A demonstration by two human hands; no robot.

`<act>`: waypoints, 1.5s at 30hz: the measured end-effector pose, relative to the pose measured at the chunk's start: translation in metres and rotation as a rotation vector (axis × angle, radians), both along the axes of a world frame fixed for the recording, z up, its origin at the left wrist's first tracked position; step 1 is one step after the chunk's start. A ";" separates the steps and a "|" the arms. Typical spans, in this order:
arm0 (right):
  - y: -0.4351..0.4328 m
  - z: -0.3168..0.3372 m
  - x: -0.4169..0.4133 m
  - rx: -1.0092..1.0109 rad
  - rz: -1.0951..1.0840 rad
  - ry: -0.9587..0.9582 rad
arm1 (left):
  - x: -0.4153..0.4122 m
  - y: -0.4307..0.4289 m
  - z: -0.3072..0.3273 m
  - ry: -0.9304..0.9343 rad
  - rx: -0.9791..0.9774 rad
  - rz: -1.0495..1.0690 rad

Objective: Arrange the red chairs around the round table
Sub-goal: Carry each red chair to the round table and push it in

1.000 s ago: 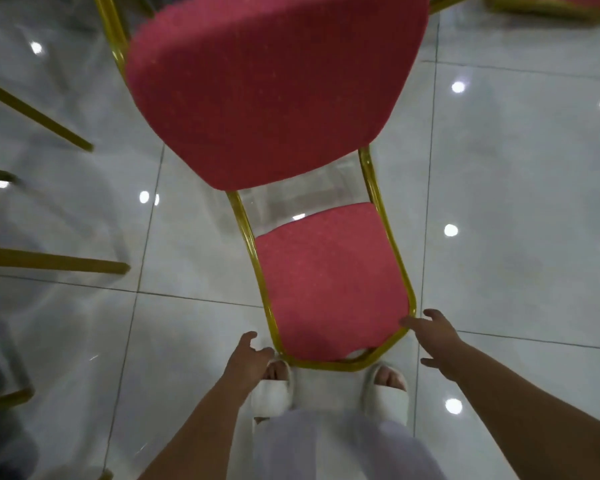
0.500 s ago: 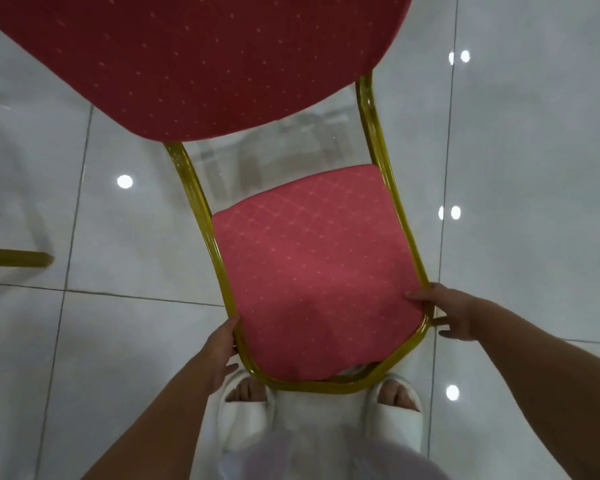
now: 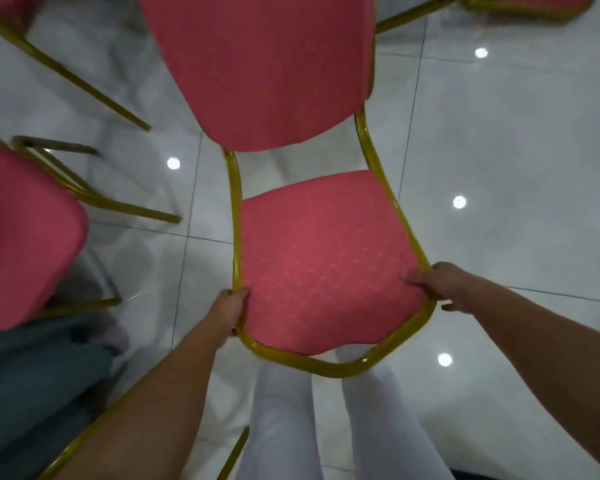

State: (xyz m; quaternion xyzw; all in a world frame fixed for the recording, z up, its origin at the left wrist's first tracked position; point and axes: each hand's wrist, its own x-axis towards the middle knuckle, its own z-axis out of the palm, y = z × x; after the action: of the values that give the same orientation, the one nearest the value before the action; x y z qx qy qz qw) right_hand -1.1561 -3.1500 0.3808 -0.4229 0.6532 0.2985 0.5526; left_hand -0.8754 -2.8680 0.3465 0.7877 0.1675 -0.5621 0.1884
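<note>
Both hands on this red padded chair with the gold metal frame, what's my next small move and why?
Probably ease the red padded chair forward and right: left hand and right hand grip its gold frame, a second red chair crowds the left, white tiled floor lies open rightward.

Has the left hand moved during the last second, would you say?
Yes. The left hand has gone forward onto the chair's gold frame: before it hung short of the corner, now it grips the left rail.

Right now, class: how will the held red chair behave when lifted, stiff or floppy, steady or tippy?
Probably stiff: the red chair has a gold frame. Likely steady: left hand and right hand grip opposite sides. Glossy floor: it may slide.
</note>
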 end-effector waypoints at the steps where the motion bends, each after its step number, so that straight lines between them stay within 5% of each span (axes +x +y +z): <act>1: -0.005 0.033 0.000 -0.012 0.028 -0.021 | 0.000 0.001 0.032 -0.019 -0.020 -0.011; 8: -0.043 0.200 0.015 -0.130 0.017 -0.207 | 0.031 -0.014 0.207 -0.043 -0.166 0.021; 13: -0.044 0.257 0.046 -0.575 0.075 -0.425 | 0.037 -0.036 0.289 -0.250 -0.383 0.114; 17: -0.031 0.286 0.080 -0.780 0.383 -0.631 | 0.015 -0.064 0.319 -0.638 -0.539 0.009; 22: -0.039 0.305 0.109 -0.861 0.600 -0.604 | 0.007 -0.103 0.346 -0.912 -0.500 -0.476; 31: -0.077 0.298 0.093 -0.706 0.368 -0.486 | 0.019 -0.196 0.336 -0.588 -0.726 -0.778; 39: -0.085 0.298 0.015 -0.719 -0.288 -0.327 | -0.014 -0.329 0.322 -0.249 -0.824 -0.990; 45: -0.103 0.292 -0.038 -0.807 -0.684 -0.244 | -0.057 -0.426 0.313 -0.168 -0.845 -1.090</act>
State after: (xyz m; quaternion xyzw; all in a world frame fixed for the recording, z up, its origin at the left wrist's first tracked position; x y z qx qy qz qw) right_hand -1.1943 -3.2531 0.6727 -0.3963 0.7474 -0.2242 0.4837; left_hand -0.9323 -3.2939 0.6591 0.6596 -0.5004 -0.5305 0.1819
